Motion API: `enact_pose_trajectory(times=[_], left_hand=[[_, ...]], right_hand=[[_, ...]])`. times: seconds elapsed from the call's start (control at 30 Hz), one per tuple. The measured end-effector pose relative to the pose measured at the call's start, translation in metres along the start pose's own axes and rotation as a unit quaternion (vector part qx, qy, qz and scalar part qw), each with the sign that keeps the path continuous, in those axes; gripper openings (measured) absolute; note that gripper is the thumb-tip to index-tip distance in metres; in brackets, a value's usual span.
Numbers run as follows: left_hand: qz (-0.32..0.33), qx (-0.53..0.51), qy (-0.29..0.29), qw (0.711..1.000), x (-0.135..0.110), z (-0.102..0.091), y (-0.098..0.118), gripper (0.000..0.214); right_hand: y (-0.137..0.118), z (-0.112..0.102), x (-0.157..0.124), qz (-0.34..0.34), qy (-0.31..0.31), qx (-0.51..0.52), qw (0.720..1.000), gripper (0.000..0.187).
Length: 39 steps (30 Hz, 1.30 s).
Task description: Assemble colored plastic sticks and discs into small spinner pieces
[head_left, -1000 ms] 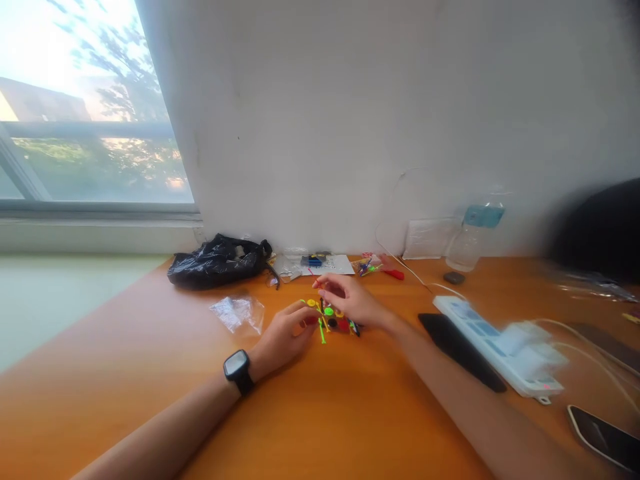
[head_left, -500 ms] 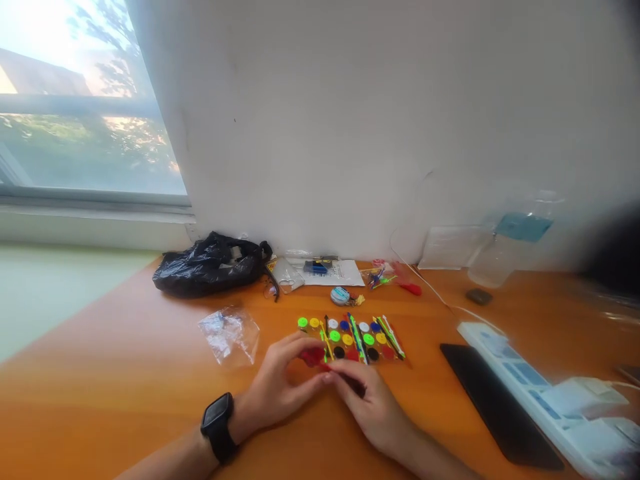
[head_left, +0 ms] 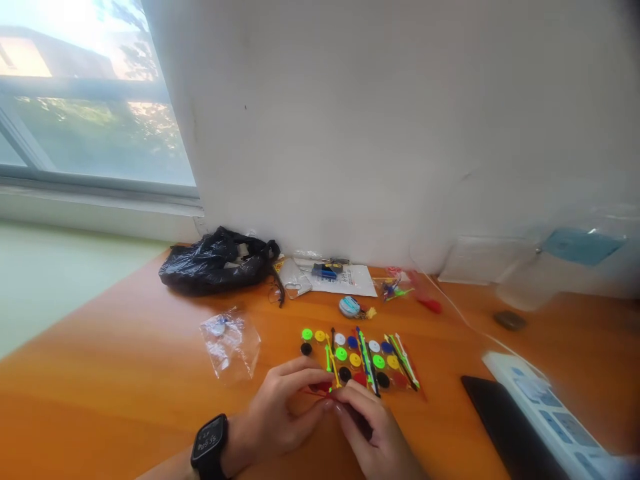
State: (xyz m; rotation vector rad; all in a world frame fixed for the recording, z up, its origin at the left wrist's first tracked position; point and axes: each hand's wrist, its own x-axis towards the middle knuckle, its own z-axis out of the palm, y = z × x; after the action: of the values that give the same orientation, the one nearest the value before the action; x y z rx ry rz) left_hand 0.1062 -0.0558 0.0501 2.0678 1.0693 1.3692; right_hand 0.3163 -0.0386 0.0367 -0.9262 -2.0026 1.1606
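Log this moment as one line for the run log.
left hand: pinching small red piece | right hand: fingertips meeting left at the piece | coloured discs and sticks: laid out just beyond | table: orange

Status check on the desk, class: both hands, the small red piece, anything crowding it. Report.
Left hand and right hand pinch one small red piece together. Rows of coloured discs and sticks lie right behind it. Clear plastic bag sits apart, left.
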Motion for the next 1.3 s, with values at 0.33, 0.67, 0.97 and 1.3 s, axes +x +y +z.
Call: enact_pose_trajectory(times=[0.33,0.67,0.97,1.3], left_hand=[[0.015,-0.001,-0.013,1.000,-0.006,0.002,-0.009,0.028],[0.022,-0.012,-0.002,1.000,-0.005,0.003,-0.007,0.023],[0.007,0.036,0.005,0.999,-0.006,0.005,-0.009,0.028],[0.020,0.047,-0.022,0.998,-0.006,-0.001,-0.002,0.020]], right_hand=[[-0.007,-0.007,-0.003,0.009,-0.020,0.017,1.000,0.029],[0.005,0.002,-0.009,0.044,0.062,0.034,0.997,0.028],[0.010,0.003,-0.012,0.009,0.067,-0.005,0.998,0.025],[0.003,0.000,-0.007,0.021,0.065,0.020,0.997,0.023]])
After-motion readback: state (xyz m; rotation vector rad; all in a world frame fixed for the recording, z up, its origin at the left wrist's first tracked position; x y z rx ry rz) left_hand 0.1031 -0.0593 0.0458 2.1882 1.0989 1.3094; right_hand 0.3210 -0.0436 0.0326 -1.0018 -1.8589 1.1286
